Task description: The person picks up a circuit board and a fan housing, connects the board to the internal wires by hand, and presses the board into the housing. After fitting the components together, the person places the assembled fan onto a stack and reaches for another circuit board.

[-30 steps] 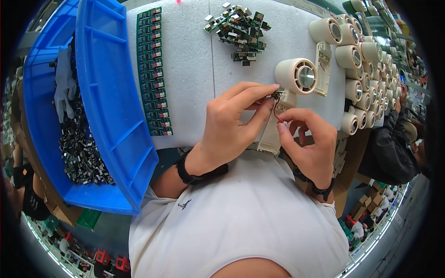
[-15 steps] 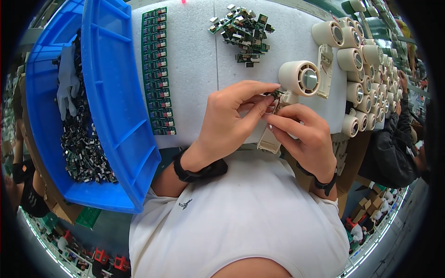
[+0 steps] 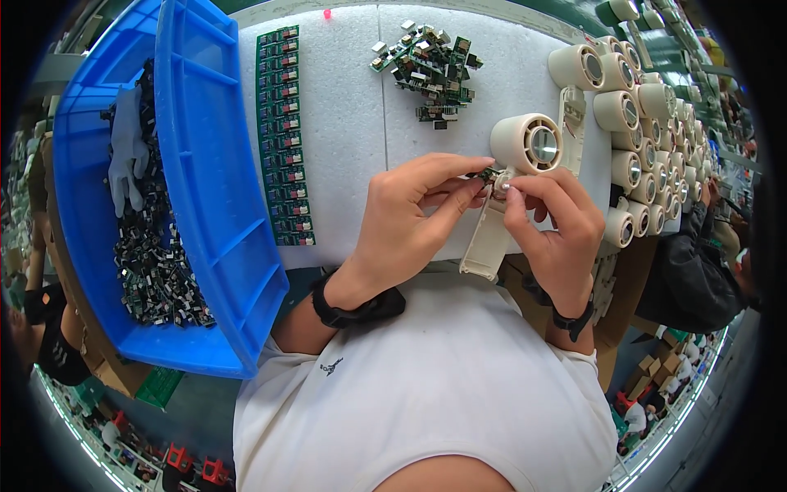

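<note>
A cream handheld fan [image 3: 512, 141] lies in front of me, its round head pointing away and its opened handle [image 3: 485, 244] stretching toward my body. My left hand [image 3: 414, 217] comes from the left and pinches a small green circuit board [image 3: 489, 175] beside the fan's neck. At the neck, my right hand [image 3: 559, 234] has thumb and forefinger pressed together. What sits between those fingertips is too small to make out. A loose cream handle cover [image 3: 571, 131] rests right of the fan head. Wiring inside the handle is mostly hidden by my fingers.
Beyond my hands lies a pile of small circuit boards [image 3: 430, 74] on white foam [image 3: 344, 107]. A long board panel [image 3: 283, 139] is to the left, next to a blue bin [image 3: 217, 205] holding many small parts and a grey glove [image 3: 127, 152]. Several fan bodies [image 3: 627, 168] crowd the right.
My right hand's fingertips have moved up from the handle to the fan's neck, uncovering more of the handle. My left hand keeps its pinch on the circuit board. The whole view has shifted slightly.
</note>
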Demonstrator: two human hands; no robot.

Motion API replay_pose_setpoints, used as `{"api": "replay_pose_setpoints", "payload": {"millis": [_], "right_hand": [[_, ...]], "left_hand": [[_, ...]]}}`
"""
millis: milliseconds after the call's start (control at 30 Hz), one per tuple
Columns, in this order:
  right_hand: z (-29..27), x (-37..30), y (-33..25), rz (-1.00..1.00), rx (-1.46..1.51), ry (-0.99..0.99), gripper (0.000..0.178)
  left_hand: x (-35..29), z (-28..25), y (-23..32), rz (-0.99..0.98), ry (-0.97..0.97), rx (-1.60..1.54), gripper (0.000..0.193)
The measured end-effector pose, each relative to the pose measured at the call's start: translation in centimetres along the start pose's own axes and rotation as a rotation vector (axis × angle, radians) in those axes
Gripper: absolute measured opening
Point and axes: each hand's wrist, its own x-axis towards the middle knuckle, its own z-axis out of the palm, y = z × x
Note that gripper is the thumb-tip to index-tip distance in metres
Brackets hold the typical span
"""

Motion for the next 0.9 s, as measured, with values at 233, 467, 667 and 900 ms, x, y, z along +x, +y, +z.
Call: {"api": "replay_pose_setpoints", "payload": {"millis": [233,467,667,900], "right_hand": [[1.1,-0.1,0.5,0.005,-0.026,0.095,0.007],[1.1,0.0,0.5,-0.054,-0.082,0.11,0.008],[1.7,-0.3,0.2,-0.012,0.032,0.158,0.008],[2.3,-0.7,-1.0,0.145,0.18,0.19,0.011]], "left_hand": [[0.2,0.3,-0.6,0.085,0.04,-0.004,0.033],[0.1,0.3,-0.8,0.151,0.047,0.0,0.035],[-0.4,1.0,-0.7,0.387,0.127,0.377,0.037],[-1.0,2.2,-1.1,0.568,0.243,0.571,0.039]]}}
